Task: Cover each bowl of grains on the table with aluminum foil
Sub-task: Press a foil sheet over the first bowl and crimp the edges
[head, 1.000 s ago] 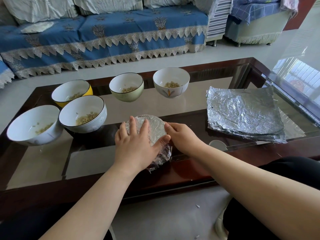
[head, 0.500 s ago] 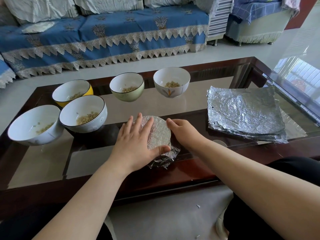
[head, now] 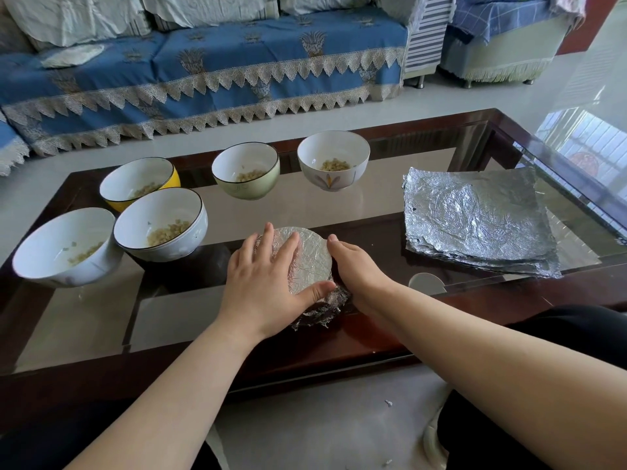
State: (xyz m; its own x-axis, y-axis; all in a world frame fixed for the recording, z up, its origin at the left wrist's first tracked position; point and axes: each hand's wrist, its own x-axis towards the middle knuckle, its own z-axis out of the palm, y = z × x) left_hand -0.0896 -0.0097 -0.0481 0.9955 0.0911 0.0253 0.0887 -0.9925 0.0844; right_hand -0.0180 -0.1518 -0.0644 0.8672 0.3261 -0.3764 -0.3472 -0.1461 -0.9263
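A foil-covered bowl [head: 310,257] stands near the front middle of the glass table [head: 339,351]. My left hand [head: 264,283] lies flat on its foil top, thumb against the near rim. My right hand [head: 356,269] presses the crumpled foil against the bowl's right side; its fingertips are mostly hidden. Several uncovered bowls of grains stand behind and to the left: a white flowered bowl [head: 334,183], a green bowl [head: 247,186], a yellow bowl [head: 175,179], a dark-rimmed white bowl [head: 176,247] and a plain white bowl [head: 64,271]. A stack of foil sheets [head: 475,222] lies at the right.
A sofa with a blue cover [head: 203,72] runs behind the table, and an upholstered seat [head: 502,52] stands at the back right. A small round white disc [head: 425,283] lies under the glass near my right wrist. Tiny foil scraps [head: 387,403] lie on the floor.
The covered bowl and both hands have shifted slightly right. My left fingers have slid across the foil top, and my right hand has worked round the bowl's right side.
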